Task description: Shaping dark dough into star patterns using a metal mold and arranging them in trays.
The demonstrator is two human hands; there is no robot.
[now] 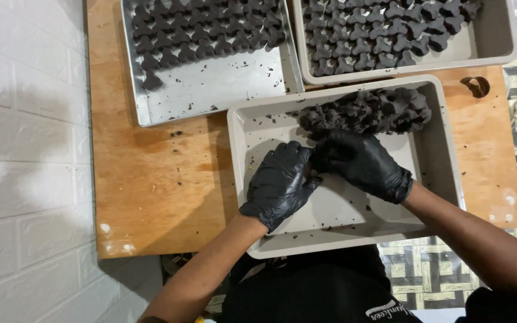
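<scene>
Both my hands wear black gloves and meet over a beige plastic tray (444, 173) on the wooden table. My left hand (279, 182) and my right hand (360, 161) press their fingertips together around a small dark lump that is mostly hidden between them. A heap of dark shaped pieces (366, 110) lies at the far side of this tray, just beyond my right hand's fingers. Dark crumbs are scattered on the tray floor.
A metal tray (210, 90) at the back left holds rows of several dark shaped pieces. A second beige tray (492, 42) at the back right holds more rows. The wooden table (151, 179) abuts a white brick-pattern wall (25, 161). A small ring cutter (477, 85) lies right.
</scene>
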